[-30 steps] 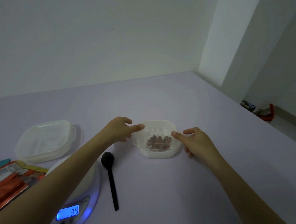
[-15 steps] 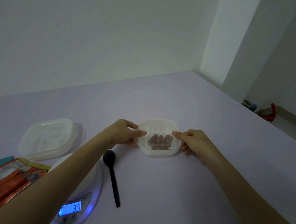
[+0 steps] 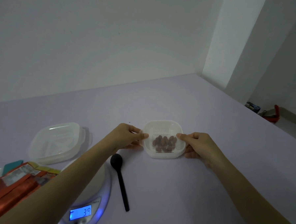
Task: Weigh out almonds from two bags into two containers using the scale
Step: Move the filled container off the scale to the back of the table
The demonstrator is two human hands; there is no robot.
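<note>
Lilac table (image 3: 182, 190) meets white walls. Nearest, the scale (image 3: 94, 210) reads 39, orange bags (image 3: 11, 185) left of it, black spoon (image 3: 121, 180) just right. Beyond, left hand (image 3: 125, 136) and right hand (image 3: 200, 145) grip the container (image 3: 165, 128) of almonds (image 3: 164, 143), fingers (image 3: 189, 154) curled round opposite sides. Lidded container (image 3: 56, 141) sits left.

Left hand (image 3: 128, 136) and right hand (image 3: 199, 145) grip white square container (image 3: 165, 156) from opposite sides, thumbs over rim, fingers curled against walls. Container sits on lilac table (image 3: 182, 190), slotted insert inside, small heap of almonds (image 3: 164, 143) on its floor. Black spoon (image 3: 120, 179) lies flat near left forearm, bowl end pointing away. Kitchen scale (image 3: 103, 195) just beside spoon, partly under forearm, blue display (image 3: 80, 215) reading 39. Second container (image 3: 56, 141), lidded, far left. Orange bags (image 3: 11, 183) at left edge, lying flat.
</note>
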